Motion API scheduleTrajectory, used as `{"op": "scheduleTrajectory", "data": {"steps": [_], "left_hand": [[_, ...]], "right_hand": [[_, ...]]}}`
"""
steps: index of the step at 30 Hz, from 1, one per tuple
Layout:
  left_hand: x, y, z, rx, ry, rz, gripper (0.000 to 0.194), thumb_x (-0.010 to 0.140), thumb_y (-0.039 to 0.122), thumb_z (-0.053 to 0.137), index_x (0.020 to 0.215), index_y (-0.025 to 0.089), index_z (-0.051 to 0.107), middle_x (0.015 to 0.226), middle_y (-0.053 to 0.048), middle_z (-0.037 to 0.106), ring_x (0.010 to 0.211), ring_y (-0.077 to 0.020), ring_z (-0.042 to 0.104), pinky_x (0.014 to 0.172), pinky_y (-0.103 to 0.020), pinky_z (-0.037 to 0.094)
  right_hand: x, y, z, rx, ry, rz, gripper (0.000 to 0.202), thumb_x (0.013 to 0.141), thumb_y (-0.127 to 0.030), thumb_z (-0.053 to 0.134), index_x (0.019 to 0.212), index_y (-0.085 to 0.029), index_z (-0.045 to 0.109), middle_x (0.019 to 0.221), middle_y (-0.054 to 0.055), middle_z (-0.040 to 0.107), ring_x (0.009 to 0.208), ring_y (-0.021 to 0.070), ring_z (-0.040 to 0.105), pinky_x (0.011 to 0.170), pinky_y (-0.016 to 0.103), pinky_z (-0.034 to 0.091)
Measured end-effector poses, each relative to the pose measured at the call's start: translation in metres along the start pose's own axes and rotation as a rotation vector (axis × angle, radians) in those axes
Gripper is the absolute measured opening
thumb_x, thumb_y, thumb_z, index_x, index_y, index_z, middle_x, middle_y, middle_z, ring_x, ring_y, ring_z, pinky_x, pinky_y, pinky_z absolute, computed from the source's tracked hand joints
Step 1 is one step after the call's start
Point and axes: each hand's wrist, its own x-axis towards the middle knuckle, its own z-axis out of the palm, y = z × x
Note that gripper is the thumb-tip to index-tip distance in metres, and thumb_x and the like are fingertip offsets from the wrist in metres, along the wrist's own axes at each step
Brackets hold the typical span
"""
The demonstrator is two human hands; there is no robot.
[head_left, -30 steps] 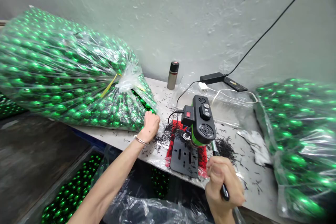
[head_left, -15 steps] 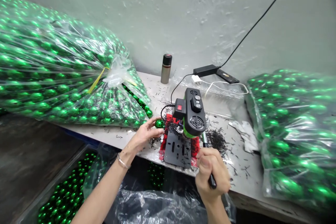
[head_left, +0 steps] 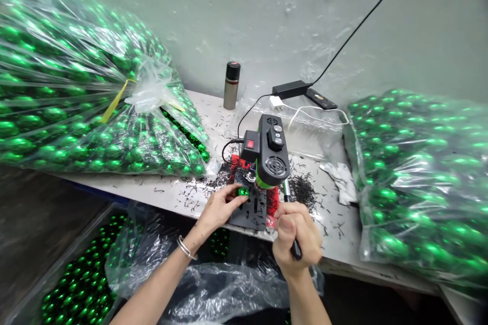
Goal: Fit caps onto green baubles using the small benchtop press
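Between the thumb and fingers of my left hand [head_left: 217, 209] is a shiny green ball [head_left: 243, 192]. The ball is over the slotted black base plate [head_left: 247, 217], beside the lower front of a small black drill press [head_left: 273, 152]. My right hand [head_left: 297, 233] is wrapped round the black-gripped lever [head_left: 286, 190] at the right of the machine. A red cloth [head_left: 273, 202] shows beneath the base plate. The contact between ball and machine is partly hidden by the machine's head.
Large clear bags of green balls stand left [head_left: 87, 111] and right [head_left: 423, 183]. Behind are a bottle [head_left: 231, 86], a power adapter [head_left: 292, 89] and cables. A white glove [head_left: 340, 182] and black shavings [head_left: 303, 190] lie on the table. Below is a bin of green balls [head_left: 82, 274].
My left hand has carried the green ball from beside the machine to the right, over the base plate. My right hand still grips the lever. The camera view has shifted slightly.
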Motion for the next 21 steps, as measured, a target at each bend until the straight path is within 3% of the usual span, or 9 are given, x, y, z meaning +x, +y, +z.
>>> {"op": "scheduleTrajectory", "data": {"steps": [5, 11, 21], "left_hand": [[-0.006, -0.002, 0.010, 0.370, 0.088, 0.228, 0.030, 0.086, 0.032, 0.070, 0.114, 0.023, 0.071, 0.110, -0.006, 0.074, 0.102, -0.0243, 0.067, 0.093, -0.040, 0.053], [-0.007, -0.010, 0.014, 0.534, 0.073, 0.492, 0.032, 0.092, 0.034, 0.065, 0.120, 0.019, 0.066, 0.115, -0.010, 0.073, 0.105, -0.0254, 0.066, 0.096, -0.044, 0.051], [-0.003, -0.017, 0.016, 0.514, 0.093, 0.528, 0.029, 0.089, 0.034, 0.069, 0.114, 0.020, 0.068, 0.109, -0.009, 0.075, 0.100, -0.0251, 0.068, 0.105, -0.051, 0.046]], "right_hand": [[-0.002, 0.001, 0.000, 0.004, -0.012, 0.007, 0.021, 0.092, -0.007, 0.048, 0.074, -0.018, 0.049, 0.070, 0.001, 0.055, 0.066, 0.0104, 0.052, 0.059, 0.025, 0.040], [-0.003, 0.000, -0.001, 0.011, -0.019, 0.008, 0.020, 0.093, -0.009, 0.046, 0.075, -0.017, 0.050, 0.072, 0.002, 0.056, 0.066, 0.0106, 0.050, 0.059, 0.025, 0.040], [-0.028, 0.020, 0.006, -0.083, -0.010, -0.115, 0.028, 0.097, -0.018, 0.039, 0.071, -0.018, 0.050, 0.072, 0.002, 0.057, 0.065, 0.0109, 0.053, 0.066, 0.029, 0.047]]}}
